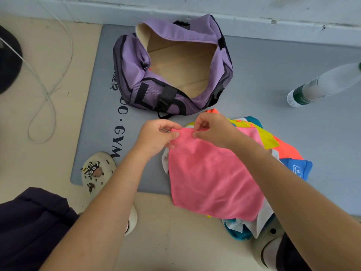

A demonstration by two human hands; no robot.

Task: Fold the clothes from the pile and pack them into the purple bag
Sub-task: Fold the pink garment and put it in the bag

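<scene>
Zero items packed so far, judging by the purple bag (136, 61), which sits unzipped on the grey mat (273, 75) w/ only its tan lining showing inside. L to R: white cable (42, 85) looped on the floor at far left, my shoe (97, 171) on the mat's near corner, then the bag at top centre, just beyond my hands. My left hand (156, 137) pinches the top edge of the pink cloth (211, 178) betw thumb and fingers; my right hand (211, 130) pinches the same edge just beside it, so both are grasping the cloth, neither free. Cloth hangs from that edge toward me, mostly flat, not folded yet as far as I can see; I'd say this is the start of fold no. 1. Under and right of it is the clothes pile (283, 145): yellow, orange, blue w/ a size tag, white and teal bits, all still crumpled, partly on the mat, partly off its near edge. Water bottle (316, 89) lying on its side far right, well apart from the pile. Left to do: fold the pink one, put it in the bag, then the rest of the pile, i.e. nearly everything.
</scene>
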